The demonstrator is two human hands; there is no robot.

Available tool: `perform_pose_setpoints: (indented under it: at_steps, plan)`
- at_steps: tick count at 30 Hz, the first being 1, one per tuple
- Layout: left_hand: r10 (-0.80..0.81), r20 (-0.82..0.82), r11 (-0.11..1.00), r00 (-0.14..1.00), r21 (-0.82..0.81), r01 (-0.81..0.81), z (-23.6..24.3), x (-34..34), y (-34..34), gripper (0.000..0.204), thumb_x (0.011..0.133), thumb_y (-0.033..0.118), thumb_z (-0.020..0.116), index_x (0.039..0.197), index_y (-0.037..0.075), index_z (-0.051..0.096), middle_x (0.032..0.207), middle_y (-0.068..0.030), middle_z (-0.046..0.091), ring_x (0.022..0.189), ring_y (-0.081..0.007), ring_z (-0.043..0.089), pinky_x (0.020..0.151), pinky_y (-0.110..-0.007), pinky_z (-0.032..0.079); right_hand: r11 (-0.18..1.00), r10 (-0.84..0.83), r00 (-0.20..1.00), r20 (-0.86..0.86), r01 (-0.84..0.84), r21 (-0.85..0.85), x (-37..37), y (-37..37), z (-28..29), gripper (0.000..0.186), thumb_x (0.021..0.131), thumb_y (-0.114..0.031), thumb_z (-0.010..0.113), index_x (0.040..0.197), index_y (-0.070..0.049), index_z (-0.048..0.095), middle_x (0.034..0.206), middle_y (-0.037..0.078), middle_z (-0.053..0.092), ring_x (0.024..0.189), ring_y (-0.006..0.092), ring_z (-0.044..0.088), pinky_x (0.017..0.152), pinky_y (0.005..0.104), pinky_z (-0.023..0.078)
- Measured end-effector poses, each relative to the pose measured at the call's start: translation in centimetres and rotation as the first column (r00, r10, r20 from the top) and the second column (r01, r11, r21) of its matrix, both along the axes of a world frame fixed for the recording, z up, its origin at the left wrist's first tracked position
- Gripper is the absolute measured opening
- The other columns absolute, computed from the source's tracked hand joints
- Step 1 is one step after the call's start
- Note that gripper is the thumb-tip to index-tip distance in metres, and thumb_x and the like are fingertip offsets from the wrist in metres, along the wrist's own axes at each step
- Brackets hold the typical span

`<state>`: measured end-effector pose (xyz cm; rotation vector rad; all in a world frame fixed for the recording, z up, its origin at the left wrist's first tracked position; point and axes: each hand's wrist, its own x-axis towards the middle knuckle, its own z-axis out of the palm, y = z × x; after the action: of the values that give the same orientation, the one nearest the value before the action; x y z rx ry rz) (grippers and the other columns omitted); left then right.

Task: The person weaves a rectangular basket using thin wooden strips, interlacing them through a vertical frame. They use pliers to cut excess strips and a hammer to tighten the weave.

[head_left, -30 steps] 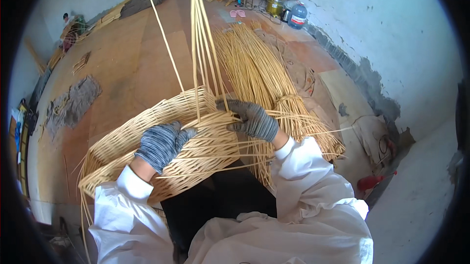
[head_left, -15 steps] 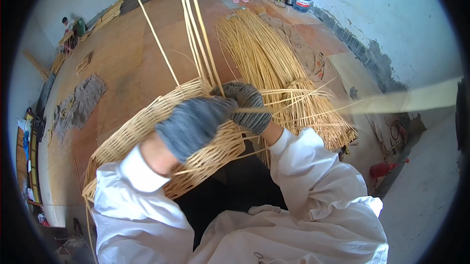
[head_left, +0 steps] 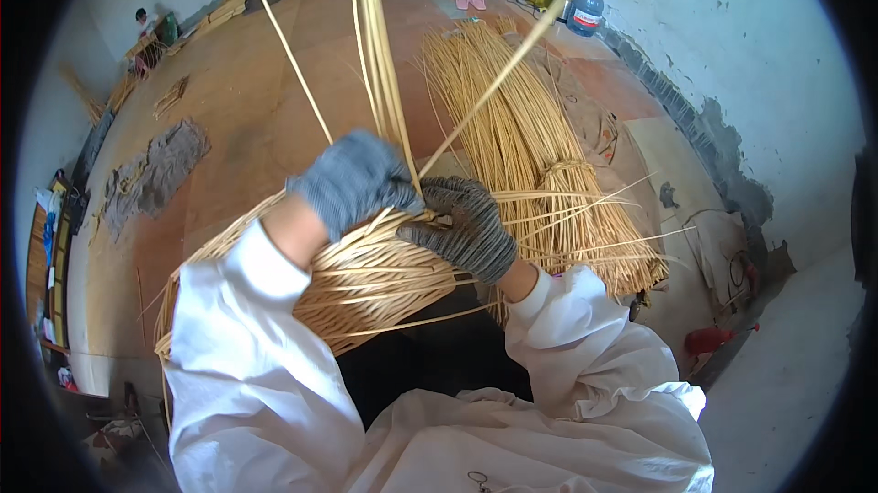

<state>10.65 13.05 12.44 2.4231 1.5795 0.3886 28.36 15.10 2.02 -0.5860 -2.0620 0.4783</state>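
A woven wicker basket lies tilted across my lap, its far part hidden behind my left arm. My left hand, in a grey knit glove, is closed at the basket's upper edge with its fingertips pinching a wicker rod. Close beside it, my gloved right hand grips the same edge, thumb and fingers around the rods there. One long pale rod slants up to the right from between my hands. Several upright rods rise just behind my left fingertips, and loose rod ends stick out past my right hand.
A big bundle of wicker rods lies on the floor ahead to the right. Grey cloth is spread at the left, and a red bottle is at the right. A blue water jug and pink slippers are farther off. Another person sits far left.
The long rod has swung from pointing right to slanting up and away. My left hand has drawn back slightly to the left, and my right hand has shifted lower along the edge.
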Motion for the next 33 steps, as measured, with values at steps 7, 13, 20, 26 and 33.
perform_pose_setpoints:
  at_steps: [7,13,20,26,33]
  plan:
    - [0.19,0.165,0.824,0.968,0.509,-0.248,-6.3,3.3,-8.0,0.059,0.066,0.044,0.078,0.105,0.002,0.065,0.084,-0.015,0.067,0.078,-0.0293,0.066,0.073,-0.037,0.052,0.439,0.165,0.751,-0.639,-0.636,-0.635,3.3,1.1,1.4,0.036,0.078,-0.02,0.074,0.107,-0.001,0.064,0.106,0.009,0.064,0.101,0.0188,0.059,0.089,0.0311,0.046]
    - [0.257,0.146,0.818,0.955,0.494,-0.296,-6.6,4.1,-7.3,0.037,0.075,0.034,0.073,0.094,0.004,0.065,0.08,-0.0127,0.064,0.072,-0.0311,0.062,0.067,-0.039,0.05,0.71,0.186,0.865,-0.466,-0.446,-0.544,4.2,1.2,-0.1,0.019,0.08,-0.013,0.071,0.093,0.0,0.066,0.099,0.01,0.066,0.098,0.0196,0.06,0.085,0.0325,0.049]
    - [0.269,0.145,0.808,0.952,0.504,-0.305,-6.0,3.7,-10.1,0.043,0.068,0.037,0.077,0.095,0.006,0.064,0.076,-0.0098,0.061,0.075,-0.0293,0.058,0.071,-0.041,0.045,0.847,0.248,0.966,0.07,-0.251,0.469,3.8,-2.6,3.8,0.021,0.075,-0.005,0.073,0.094,-0.003,0.064,0.085,0.01,0.065,0.091,0.0217,0.064,0.077,0.0328,0.053]
    - [0.059,0.268,0.816,0.962,0.541,-0.201,-4.8,3.6,-14.3,0.047,0.052,0.04,0.085,0.084,0.008,0.07,0.074,-0.0075,0.062,0.069,-0.0275,0.058,0.063,-0.037,0.046,0.819,0.497,0.797,0.342,-0.301,-0.488,2.9,-1.1,10.7,0.024,0.069,-0.021,0.08,0.08,-0.004,0.067,0.073,0.008,0.065,0.067,0.0187,0.062,0.06,0.0299,0.049]
    - [0.088,0.284,0.866,0.955,0.452,-0.214,-6.7,1.9,-14.1,0.046,0.051,0.041,0.086,0.081,0.01,0.071,0.067,-0.0048,0.061,0.064,-0.0257,0.056,0.062,-0.036,0.044,0.868,0.49,0.736,0.468,-0.357,-0.346,1.5,-2.6,10.8,0.03,0.073,-0.032,0.074,0.076,-0.003,0.066,0.069,0.01,0.063,0.066,0.0232,0.062,0.063,0.0344,0.05]
